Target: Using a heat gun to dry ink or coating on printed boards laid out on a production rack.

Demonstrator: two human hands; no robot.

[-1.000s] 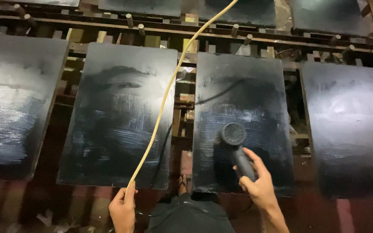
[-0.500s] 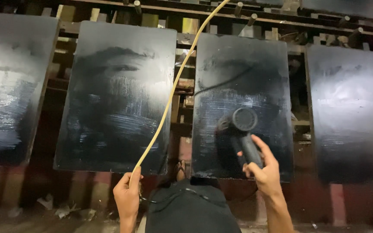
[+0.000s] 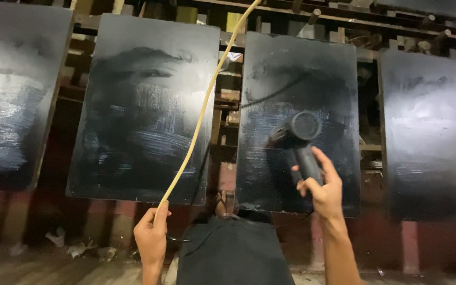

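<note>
Black boards point(image 3: 142, 113) are hung on a far rack; a black tool point(image 3: 299, 138) is clamped by the right hand point(image 3: 323, 192), a yellow hose point(image 3: 201, 113) by the left hand point(image 3: 151, 237).

A black power tool point(image 3: 297, 138) with a round head presses against a dark upright panel point(image 3: 296, 79). A pale yellow hose point(image 3: 202, 108) arcs upward, taut.

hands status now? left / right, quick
Left hand: closed around the yellow hose.
Right hand: closed on the handle of the black power tool, held against a black panel.
</note>
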